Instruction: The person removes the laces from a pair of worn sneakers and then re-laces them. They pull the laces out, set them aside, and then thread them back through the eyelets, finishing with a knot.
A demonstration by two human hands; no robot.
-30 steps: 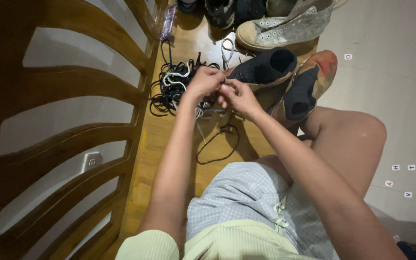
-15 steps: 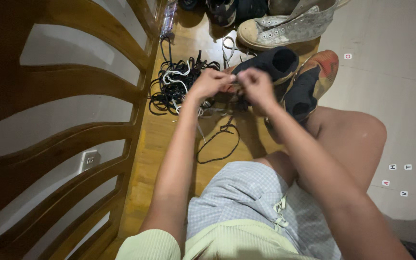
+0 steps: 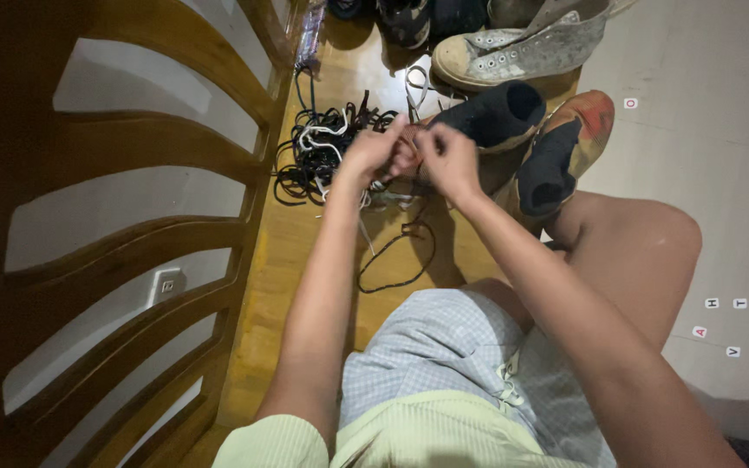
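At the far left stood a curved wooden backrest [image 3: 175,113], and beside it a tangle of black and white laces [image 3: 318,147] lay on the wooden bench [image 3: 283,260]. The left hand [image 3: 373,152] and right hand [image 3: 446,156] met, fingers pinched together on a black lace [image 3: 400,251] whose loose loop trailed down onto the bench. The black-collared shoe [image 3: 496,113] just behind them looked only partly laced; its orange-toed partner [image 3: 565,147] appeared untouched, judging by the spare laces left. A worn grey high-top [image 3: 522,48] sat further back. Right of the bench spread a pale tiled floor [image 3: 704,156] under dim indoor light.
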